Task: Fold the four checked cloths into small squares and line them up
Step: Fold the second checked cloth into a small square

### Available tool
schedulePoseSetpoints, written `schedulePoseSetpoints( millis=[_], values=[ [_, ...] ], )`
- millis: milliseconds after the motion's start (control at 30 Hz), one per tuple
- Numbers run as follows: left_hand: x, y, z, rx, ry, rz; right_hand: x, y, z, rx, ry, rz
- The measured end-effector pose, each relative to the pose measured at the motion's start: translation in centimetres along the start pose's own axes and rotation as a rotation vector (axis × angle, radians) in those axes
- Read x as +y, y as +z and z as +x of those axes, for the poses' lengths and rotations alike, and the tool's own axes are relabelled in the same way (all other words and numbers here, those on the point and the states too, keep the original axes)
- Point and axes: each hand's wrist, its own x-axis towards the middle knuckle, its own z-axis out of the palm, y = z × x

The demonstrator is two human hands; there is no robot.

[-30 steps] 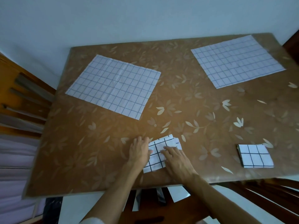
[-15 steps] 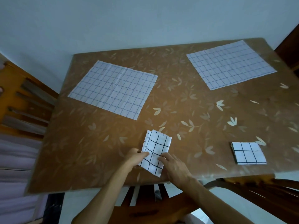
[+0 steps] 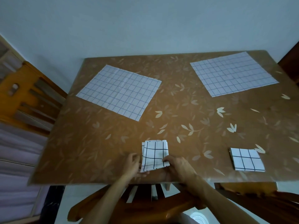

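Nothing readable here, honestly. The checked cloths (image 3: 119, 91) just carry plain grid lines, and the table (image 3: 97, 151) only has a leaf print.

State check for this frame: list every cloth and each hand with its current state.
Near-centre cloth: folded small, near corners held by both hands.
Near-right cloth: folded into a small square, lying untouched.
Far-left cloth: spread flat, unfolded.
Far-right cloth: spread flat, unfolded.
Left hand: grips the held cloth's left corner.
Right hand: pinches its right corner.
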Motion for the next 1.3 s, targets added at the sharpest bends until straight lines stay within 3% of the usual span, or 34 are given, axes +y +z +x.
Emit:
schedulePoseSetpoints(
  millis=[67, 233, 400, 500, 767, 1067, 1300],
  values=[
    [-1.1, -0.5, 0.3, 0.048, 0.171, 0.157, 0.2, 0.0, 0.0, -0.011, 0.034, 0.02],
    [-2.8, -1.6, 0.2, -0.124, 0.344, 0.47, 0.5, 0.1, 0.4, -0.022, 0.045, 0.078],
    [-3.4, -1.8, 0.4, 0.018, 0.603, 0.816, 0.8, 0.1, 0.3, -0.092, 0.019, 0.066],
    [-3.5, -1.8, 0.9, -0.025, 0.689, 1.047, 1.1, -0.1, 0.3, -0.099, 0.013, 0.089],
    [-4.8, -1.9, 1.5, 0.026, 0.781, 0.982, 1.6, 0.3, 0.8, -0.113, 0.074, 0.101],
    [-5.1, -2.2, 1.9, 0.129, 0.742, 1.02, 1.2, 0.0, 1.6, -0.043, 0.192, 0.229],
    [-4.0, -1.6, 2.9, 0.195, 0.57, 0.733, 0.6, 0.4, 3.5, 0.01, 0.343, 0.275]
  ],
)
